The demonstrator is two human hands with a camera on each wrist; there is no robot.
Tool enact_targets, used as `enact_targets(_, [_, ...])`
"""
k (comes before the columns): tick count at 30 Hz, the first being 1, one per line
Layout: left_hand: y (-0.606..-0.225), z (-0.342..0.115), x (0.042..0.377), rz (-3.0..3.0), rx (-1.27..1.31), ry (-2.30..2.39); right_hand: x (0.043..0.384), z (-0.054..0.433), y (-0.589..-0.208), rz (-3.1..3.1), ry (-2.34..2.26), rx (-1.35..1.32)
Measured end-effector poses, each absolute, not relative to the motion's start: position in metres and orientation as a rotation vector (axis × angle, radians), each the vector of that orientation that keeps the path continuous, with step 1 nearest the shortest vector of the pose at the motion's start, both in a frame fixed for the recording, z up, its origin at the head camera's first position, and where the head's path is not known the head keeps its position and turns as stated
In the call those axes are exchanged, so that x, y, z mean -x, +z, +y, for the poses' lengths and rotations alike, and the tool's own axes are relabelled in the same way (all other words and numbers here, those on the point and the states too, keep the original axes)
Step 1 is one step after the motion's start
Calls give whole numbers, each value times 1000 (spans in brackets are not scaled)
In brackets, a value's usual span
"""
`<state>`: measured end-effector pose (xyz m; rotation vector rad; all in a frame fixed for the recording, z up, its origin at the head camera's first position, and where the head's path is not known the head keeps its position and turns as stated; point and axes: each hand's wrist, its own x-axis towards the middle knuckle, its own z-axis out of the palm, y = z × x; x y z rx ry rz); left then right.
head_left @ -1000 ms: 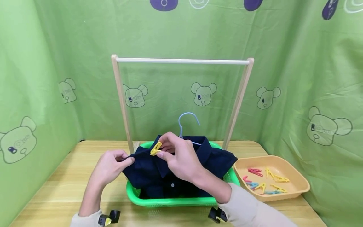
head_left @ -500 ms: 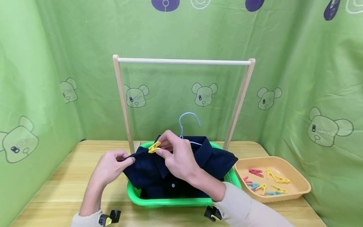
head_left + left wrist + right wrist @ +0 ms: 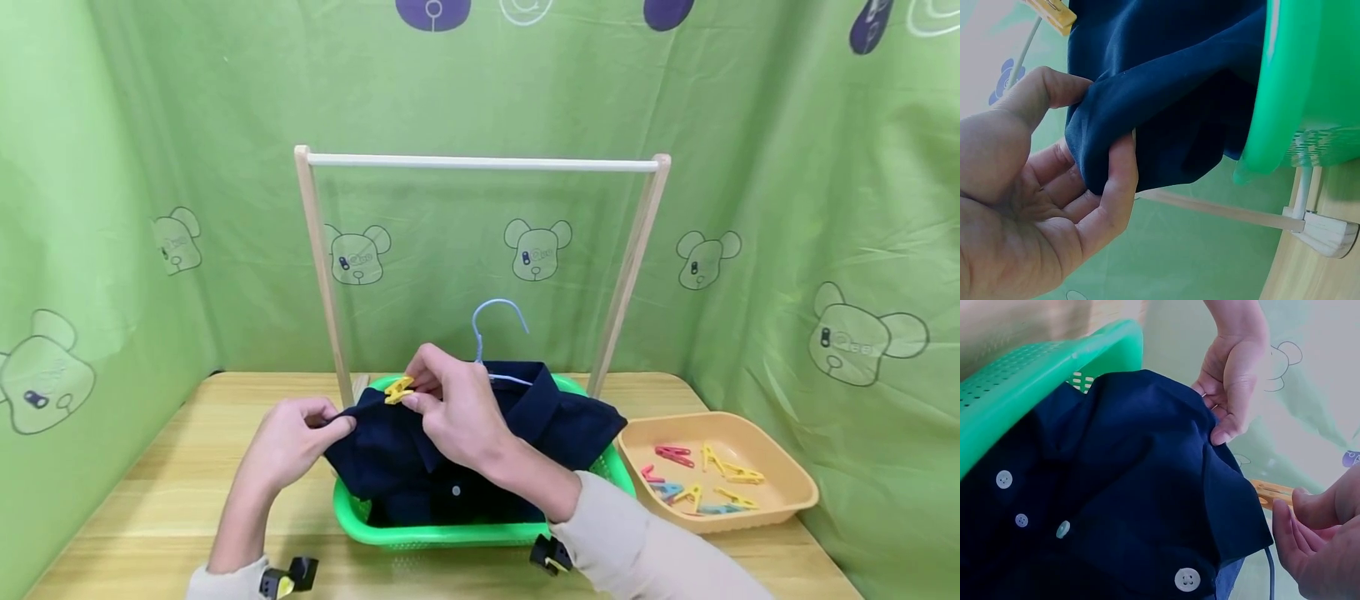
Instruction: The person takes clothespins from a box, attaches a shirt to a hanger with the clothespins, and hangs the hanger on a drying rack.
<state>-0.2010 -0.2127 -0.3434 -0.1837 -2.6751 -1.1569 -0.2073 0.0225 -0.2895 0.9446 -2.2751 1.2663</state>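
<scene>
A dark navy shirt (image 3: 397,454) with pale buttons lies in a green basket (image 3: 450,535). Out of its collar rises the light blue hook of a hanger (image 3: 477,329). My left hand (image 3: 288,442) pinches the shirt's left shoulder edge between thumb and fingers, cloth folding over them in the left wrist view. My right hand (image 3: 465,408) pinches a yellow clothespin (image 3: 399,390) by its handles, just above the shirt's shoulder near the collar. Whether the clothespin touches the cloth is hard to tell; in the right wrist view the clothespin (image 3: 1271,494) sits right behind the collar edge.
A wooden rack with a white bar (image 3: 480,162) stands behind the basket. To the right, an orange tray (image 3: 795,487) holds several red, yellow and blue clothespins (image 3: 687,497). Green printed curtains (image 3: 480,108) surround the wooden table (image 3: 165,492).
My right hand has shifted left with the yellow clothespin, which has turned flatter and come closer to the left hand. The left hand keeps its pinch on the shirt at the same spot.
</scene>
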Motion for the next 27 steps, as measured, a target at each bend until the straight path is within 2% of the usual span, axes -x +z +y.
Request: enact_targets(27, [-344,-212,200,-2656,186,-1166,209,10,-294,-2293,972,-1012])
